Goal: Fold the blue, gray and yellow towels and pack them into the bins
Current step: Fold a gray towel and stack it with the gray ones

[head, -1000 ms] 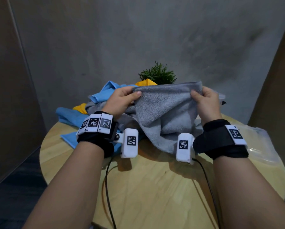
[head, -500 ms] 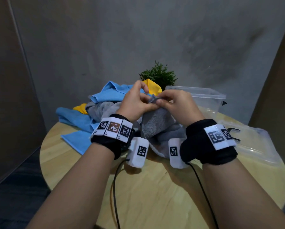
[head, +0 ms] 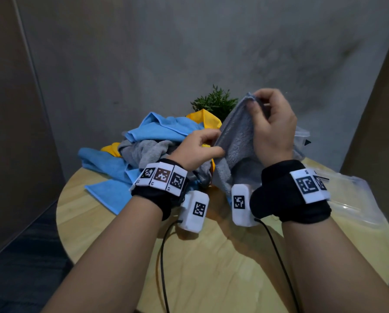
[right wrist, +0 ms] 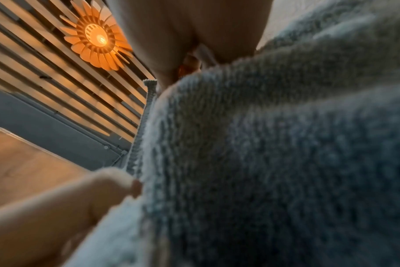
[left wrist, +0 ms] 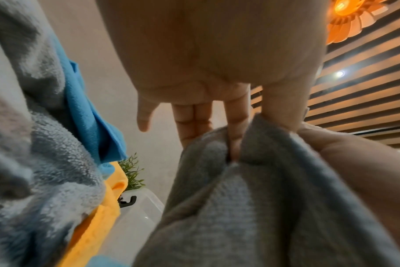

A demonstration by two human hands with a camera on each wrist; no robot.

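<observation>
The right hand (head: 272, 129) pinches the top corner of a gray towel (head: 236, 141), lifted above the table (head: 211, 256) at about 1 o'clock. The left hand (head: 198, 147), lower at 11 o'clock, pinches the towel's left edge between thumb and forefinger; its other fingers (left wrist: 194, 117) are straight. The pile (head: 148, 141) of blue, gray and yellow towels lies at 10 o'clock. A clear bin (head: 301, 136) shows behind the right hand.
</observation>
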